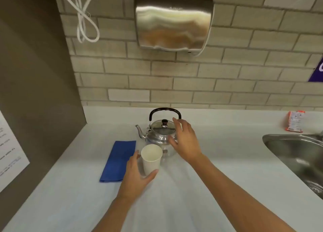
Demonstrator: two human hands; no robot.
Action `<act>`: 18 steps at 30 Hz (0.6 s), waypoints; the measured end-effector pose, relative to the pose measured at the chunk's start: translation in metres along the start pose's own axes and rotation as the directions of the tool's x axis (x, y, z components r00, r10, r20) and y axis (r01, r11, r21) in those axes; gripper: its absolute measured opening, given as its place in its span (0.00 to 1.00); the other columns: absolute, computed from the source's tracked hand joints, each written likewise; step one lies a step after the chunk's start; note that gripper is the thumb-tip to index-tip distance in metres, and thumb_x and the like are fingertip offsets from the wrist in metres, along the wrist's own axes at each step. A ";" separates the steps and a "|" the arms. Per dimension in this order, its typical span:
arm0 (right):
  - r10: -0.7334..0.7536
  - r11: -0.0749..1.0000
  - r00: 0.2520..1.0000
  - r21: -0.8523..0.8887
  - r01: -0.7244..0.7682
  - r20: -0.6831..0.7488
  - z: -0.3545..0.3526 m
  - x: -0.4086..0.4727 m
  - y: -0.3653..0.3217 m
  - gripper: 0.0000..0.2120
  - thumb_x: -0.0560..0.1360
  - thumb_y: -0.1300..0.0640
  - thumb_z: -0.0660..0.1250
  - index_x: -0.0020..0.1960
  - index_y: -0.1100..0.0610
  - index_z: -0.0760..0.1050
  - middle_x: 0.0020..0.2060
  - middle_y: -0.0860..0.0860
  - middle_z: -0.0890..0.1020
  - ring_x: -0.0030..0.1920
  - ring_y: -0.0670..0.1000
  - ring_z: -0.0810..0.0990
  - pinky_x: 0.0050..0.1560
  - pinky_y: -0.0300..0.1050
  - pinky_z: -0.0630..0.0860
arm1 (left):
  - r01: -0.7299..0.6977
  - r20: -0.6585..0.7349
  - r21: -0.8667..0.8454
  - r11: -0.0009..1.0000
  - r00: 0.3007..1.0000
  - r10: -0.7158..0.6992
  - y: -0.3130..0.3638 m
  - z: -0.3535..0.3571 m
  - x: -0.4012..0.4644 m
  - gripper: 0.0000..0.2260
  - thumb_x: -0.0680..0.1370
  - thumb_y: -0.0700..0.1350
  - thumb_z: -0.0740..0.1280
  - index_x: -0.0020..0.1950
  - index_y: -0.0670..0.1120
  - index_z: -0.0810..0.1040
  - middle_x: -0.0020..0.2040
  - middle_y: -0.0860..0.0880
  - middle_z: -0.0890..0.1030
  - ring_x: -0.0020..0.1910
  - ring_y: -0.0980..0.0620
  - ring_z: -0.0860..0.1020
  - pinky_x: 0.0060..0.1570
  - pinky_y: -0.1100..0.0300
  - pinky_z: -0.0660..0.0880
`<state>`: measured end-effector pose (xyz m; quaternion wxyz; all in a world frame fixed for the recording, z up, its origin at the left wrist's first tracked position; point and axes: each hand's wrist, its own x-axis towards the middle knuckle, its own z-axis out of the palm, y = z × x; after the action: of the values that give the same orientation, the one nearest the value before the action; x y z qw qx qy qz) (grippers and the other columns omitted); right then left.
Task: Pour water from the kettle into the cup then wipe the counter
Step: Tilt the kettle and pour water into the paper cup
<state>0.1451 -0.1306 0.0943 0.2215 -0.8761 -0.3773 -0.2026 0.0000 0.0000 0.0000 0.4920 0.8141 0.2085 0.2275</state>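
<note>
A small steel kettle (160,132) with a black arched handle stands on the white counter (218,162) near the tiled wall, spout pointing left. In front of it stands an empty white paper cup (151,157), upright. My left hand (138,175) curls around the cup's lower left side, thumb and fingers on it. My right hand (185,141) hovers with spread fingers at the kettle's right side, just below the handle, holding nothing. A folded blue cloth (118,160) lies flat to the left of the cup.
A steel sink (295,155) is set into the counter at the right. A small orange-and-white packet (295,121) lies by the wall behind it. A metal hand dryer (173,21) hangs on the wall above the kettle. A brown side wall (35,92) bounds the left.
</note>
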 end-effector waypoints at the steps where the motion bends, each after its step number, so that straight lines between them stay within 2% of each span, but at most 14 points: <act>1: 0.005 1.000 0.999 -0.006 -0.005 0.032 0.002 0.006 0.002 0.29 0.75 0.52 0.66 0.73 0.60 0.62 0.67 0.60 0.70 0.67 0.60 0.68 0.67 0.53 0.67 | 0.012 0.002 -0.028 1.000 1.000 -0.012 0.000 0.001 0.002 0.43 0.66 0.55 0.76 0.74 0.51 0.55 0.71 0.52 0.65 0.69 0.53 0.64 0.65 0.55 0.66; 6: -0.036 0.998 0.998 -0.041 0.037 0.044 0.006 0.049 0.003 0.29 0.76 0.48 0.64 0.73 0.59 0.62 0.68 0.59 0.68 0.69 0.59 0.64 0.68 0.54 0.64 | 0.066 0.036 -0.078 0.995 0.997 -0.063 -0.009 0.010 0.008 0.39 0.63 0.54 0.78 0.68 0.57 0.61 0.62 0.60 0.72 0.61 0.59 0.71 0.57 0.64 0.69; 8: -0.051 0.997 0.998 -0.050 0.053 0.047 0.006 0.068 0.002 0.28 0.77 0.46 0.63 0.73 0.56 0.62 0.69 0.58 0.67 0.69 0.58 0.63 0.68 0.56 0.65 | 0.069 0.034 -0.091 0.993 0.997 -0.066 -0.011 0.011 0.011 0.36 0.62 0.53 0.78 0.62 0.61 0.61 0.56 0.66 0.72 0.56 0.61 0.72 0.50 0.70 0.69; 10: -0.060 0.996 0.996 -0.066 0.064 0.063 0.007 0.087 0.003 0.25 0.77 0.45 0.62 0.72 0.51 0.65 0.69 0.58 0.67 0.68 0.58 0.64 0.66 0.57 0.66 | 0.080 0.037 -0.104 0.991 0.996 -0.076 -0.011 0.012 0.013 0.35 0.62 0.53 0.79 0.60 0.64 0.60 0.54 0.68 0.71 0.54 0.64 0.73 0.45 0.73 0.68; 15: -0.053 0.999 0.973 0.005 0.054 0.226 0.014 0.119 0.008 0.22 0.77 0.42 0.61 0.70 0.46 0.69 0.58 0.57 0.76 0.59 0.58 0.74 0.58 0.56 0.73 | 0.077 0.031 -0.087 0.993 0.997 -0.074 -0.011 0.012 0.016 0.35 0.60 0.57 0.78 0.56 0.72 0.59 0.55 0.69 0.71 0.55 0.72 0.71 0.45 0.73 0.69; 18: -0.024 0.997 0.954 0.074 0.002 0.299 0.019 0.130 0.014 0.22 0.75 0.41 0.64 0.65 0.48 0.74 0.55 0.55 0.80 0.57 0.56 0.77 0.55 0.53 0.76 | 0.059 0.024 -0.048 0.997 0.998 -0.058 -0.010 0.014 0.016 0.35 0.59 0.61 0.76 0.56 0.75 0.58 0.57 0.69 0.71 0.57 0.70 0.71 0.48 0.73 0.69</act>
<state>0.2417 -0.0549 0.1427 0.1923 -0.8854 -0.4196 -0.0548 0.0201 0.0033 -0.0119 0.5203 0.7980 0.2211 0.2088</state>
